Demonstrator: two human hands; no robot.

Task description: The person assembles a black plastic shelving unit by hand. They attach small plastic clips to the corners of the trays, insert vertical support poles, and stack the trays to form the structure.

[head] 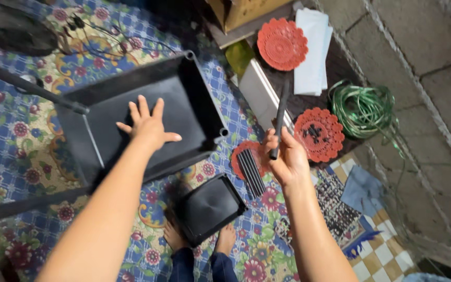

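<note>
My left hand (147,124) is spread flat, fingers apart, inside a large black plastic tray (184,78) that stands tilted on the patterned mat. A thin black rod (281,112) points up and away from my right hand (285,156), which is closed around its lower end. Just below that hand a bundle of several black rods (250,169) lies on a red lace-patterned disc (238,156). Two more red discs lie beyond, one near (320,133) and one far (282,44).
A smaller black tray (210,207) rests by my bare feet (173,236). A coil of green wire (364,107) lies by the block wall. White sheets (311,52), a wooden box (246,10) and long black poles (27,86) surround the mat.
</note>
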